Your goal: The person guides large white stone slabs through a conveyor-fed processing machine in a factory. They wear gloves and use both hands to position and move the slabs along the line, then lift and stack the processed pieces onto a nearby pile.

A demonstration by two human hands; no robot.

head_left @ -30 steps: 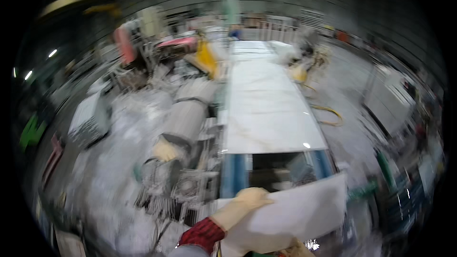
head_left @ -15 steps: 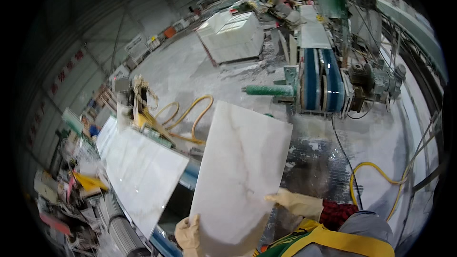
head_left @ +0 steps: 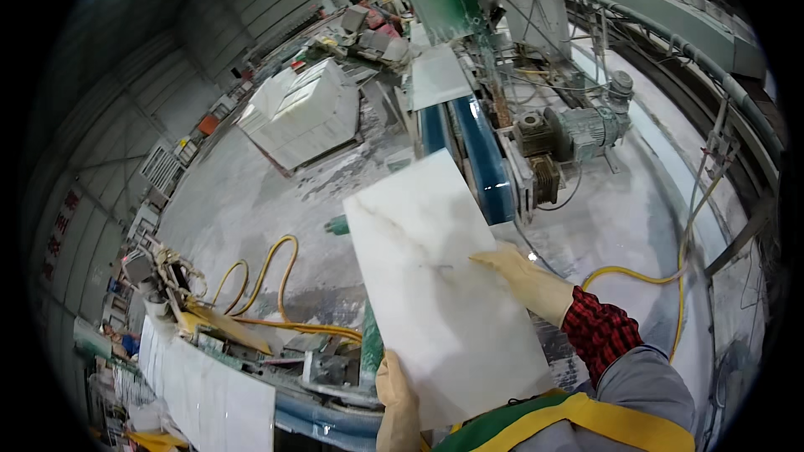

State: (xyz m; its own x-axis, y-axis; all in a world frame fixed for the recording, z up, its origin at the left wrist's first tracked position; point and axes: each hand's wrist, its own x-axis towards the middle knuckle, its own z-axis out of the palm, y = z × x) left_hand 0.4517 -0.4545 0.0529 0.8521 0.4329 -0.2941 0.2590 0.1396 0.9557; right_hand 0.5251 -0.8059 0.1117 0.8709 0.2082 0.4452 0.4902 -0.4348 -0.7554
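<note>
The stone slab (head_left: 440,293) is a flat rectangle of white marble with faint grey veins and one thin dark line across its middle; its face is smooth and matt, its edges straight and thin. You carry it in front of your chest, tilted, the far corner pointing toward the blue conveyor belt (head_left: 477,159) and the near edge low by your vest. Your left hand (head_left: 395,402), in a tan glove, grips the lower left edge from beneath, thumb lying against the rim. Your right hand (head_left: 523,278), gloved the same, lies with its fingers flat across the right side of the face, closed on the edge; a red checked cuff shows behind it. Both hands bear the slab; it touches nothing else. Below and beyond it the floor (head_left: 251,201) is grey concrete, wet and smeared with pale slurry. A yellow hose (head_left: 260,272) loops over it at the left, and a second runs at the right near the belt. A grey motor (head_left: 586,125) of ribbed cast metal sits just beside the belt. A stack of white slabs (head_left: 306,113) stands well apart across the floor. Another white slab (head_left: 209,393) lies on rollers at the lower left.
</note>
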